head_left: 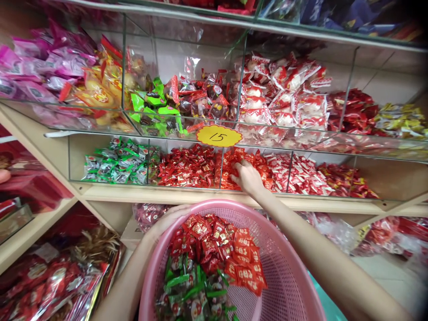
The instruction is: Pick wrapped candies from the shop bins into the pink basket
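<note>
A pink perforated plastic basket (pixel 294 272) is below the shelf, tilted toward me. My left hand (pixel 172 218) grips its upper left rim. Inside lie red-and-gold wrapped candies (pixel 209 238), orange-red candy packets (pixel 246 263) and green-ended clear candy packets (pixel 192 290). My right hand (pixel 248 177) reaches over the basket into a low shelf bin of orange-red wrapped candies (pixel 264 167). Its fingers are curled among them, thumb and forefinger bent around some; the fingertips are partly hidden.
Clear dividers separate bins of green-and-silver candies (pixel 118 162), red candies (pixel 187 167) and red-and-white candies (pixel 301 174). A yellow tag (pixel 219 135) reading 15 hangs above. The wooden shelf edge (pixel 160 193) runs behind the basket. Bagged goods (pixel 53 281) lie at lower left.
</note>
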`<state>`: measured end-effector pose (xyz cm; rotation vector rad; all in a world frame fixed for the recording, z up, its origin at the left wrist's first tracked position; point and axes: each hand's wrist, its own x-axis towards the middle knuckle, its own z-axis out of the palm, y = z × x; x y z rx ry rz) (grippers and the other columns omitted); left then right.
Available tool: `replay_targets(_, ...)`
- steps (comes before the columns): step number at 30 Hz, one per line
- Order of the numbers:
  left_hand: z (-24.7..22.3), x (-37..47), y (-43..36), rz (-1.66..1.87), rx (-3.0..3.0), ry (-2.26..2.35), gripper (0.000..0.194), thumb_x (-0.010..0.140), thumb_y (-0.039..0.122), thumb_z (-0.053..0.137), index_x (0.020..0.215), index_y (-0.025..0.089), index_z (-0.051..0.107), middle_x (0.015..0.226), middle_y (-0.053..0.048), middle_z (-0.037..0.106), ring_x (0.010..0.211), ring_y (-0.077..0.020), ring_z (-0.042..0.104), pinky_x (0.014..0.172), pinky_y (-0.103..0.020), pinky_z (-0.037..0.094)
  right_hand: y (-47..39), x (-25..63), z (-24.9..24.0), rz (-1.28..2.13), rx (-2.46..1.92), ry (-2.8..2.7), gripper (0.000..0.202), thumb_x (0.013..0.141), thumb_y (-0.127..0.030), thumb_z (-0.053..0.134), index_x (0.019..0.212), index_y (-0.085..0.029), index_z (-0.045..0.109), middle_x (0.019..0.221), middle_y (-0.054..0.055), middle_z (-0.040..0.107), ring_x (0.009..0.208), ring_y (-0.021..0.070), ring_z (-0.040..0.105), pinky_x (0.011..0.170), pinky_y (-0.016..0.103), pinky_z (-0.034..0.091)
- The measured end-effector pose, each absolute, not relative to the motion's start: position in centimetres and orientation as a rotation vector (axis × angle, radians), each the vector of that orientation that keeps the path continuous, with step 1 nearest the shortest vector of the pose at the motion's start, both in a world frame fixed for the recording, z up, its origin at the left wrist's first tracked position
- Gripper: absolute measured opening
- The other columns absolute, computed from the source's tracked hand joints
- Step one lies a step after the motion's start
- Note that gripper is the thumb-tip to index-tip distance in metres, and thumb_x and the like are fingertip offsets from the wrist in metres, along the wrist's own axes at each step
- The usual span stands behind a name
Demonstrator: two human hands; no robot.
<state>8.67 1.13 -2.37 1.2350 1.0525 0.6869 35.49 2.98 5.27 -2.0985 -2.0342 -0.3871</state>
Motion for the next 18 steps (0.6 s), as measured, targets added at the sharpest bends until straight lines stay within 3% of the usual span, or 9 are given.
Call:
replay_targets(5, -2.3, 8.8, 0.9, 0.684, 1.206, 1.037, 0.03, 0.085, 0.033, 0.051, 0.109, 0.015, 0.056, 0.113, -0.006, 0.057, 0.098, -0.0218, 0.057, 0.083, -0.039, 0.048, 2.2, 36.3, 4.9, -0.358, -2.098, -1.979, 0.027, 0.082, -0.027, 0.047, 0.105, -0.018, 0.056, 0.102, 0.01, 0.053, 0.092, 0.0214, 0.053, 0.069, 0.027, 0.04)
replay_targets(10, -1.9, 8.6, 0.9, 0.663, 1.193, 1.025, 0.028, 0.085, 0.033, 0.052, 0.106, 0.015, 0.057, 0.111, -0.006, 0.058, 0.099, -0.0212, 0.057, 0.085, -0.04, 0.047, 2.1, 36.4, 5.1, -0.339, -2.103, -1.977, 0.032, 0.083, -0.032, 0.045, 0.111, -0.019, 0.056, 0.103, 0.011, 0.053, 0.093, 0.0217, 0.053, 0.071, 0.027, 0.041)
replay_targets(18, -2.3, 9.3, 0.9, 0.651, 1.186, 1.049, 0.031, 0.086, 0.034, 0.05, 0.11, 0.015, 0.055, 0.113, -0.006, 0.056, 0.098, -0.0216, 0.057, 0.083, -0.04, 0.048, 2.5, 35.5, 5.8, -0.388, -2.088, -2.113, 0.028, 0.086, -0.034, 0.044, 0.095, -0.019, 0.065, 0.102, 0.014, 0.052, 0.095, 0.0241, 0.05, 0.074, 0.031, 0.04)
